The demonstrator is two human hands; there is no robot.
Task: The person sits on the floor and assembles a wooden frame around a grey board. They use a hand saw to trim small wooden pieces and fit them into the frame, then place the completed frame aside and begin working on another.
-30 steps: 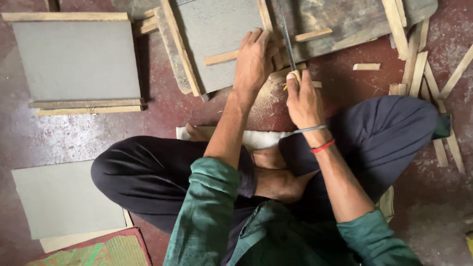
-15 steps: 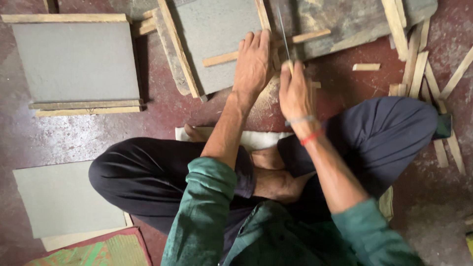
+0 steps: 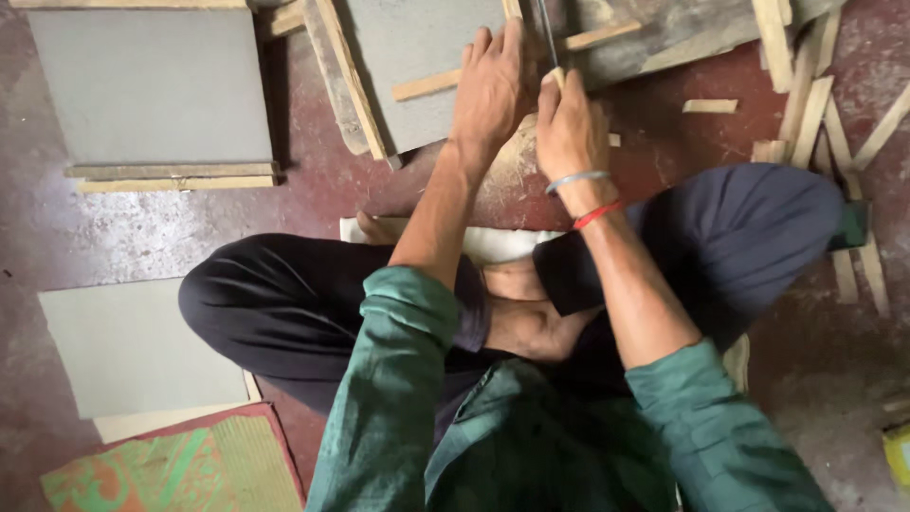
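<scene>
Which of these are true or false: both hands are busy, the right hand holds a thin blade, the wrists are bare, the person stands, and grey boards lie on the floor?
1. Both hands are at the wooden strip. True: the left hand presses flat beside the wooden strip, and the right hand works next to it.
2. The right hand grips a thin blade. True: the blade rises from its fist.
3. Both wrists are bare. False: the right wrist wears a pale bangle and a red thread.
4. The person stands. False: the person sits cross-legged on the floor.
5. Grey boards lie on the floor. True: one grey board lies at upper left.
</scene>
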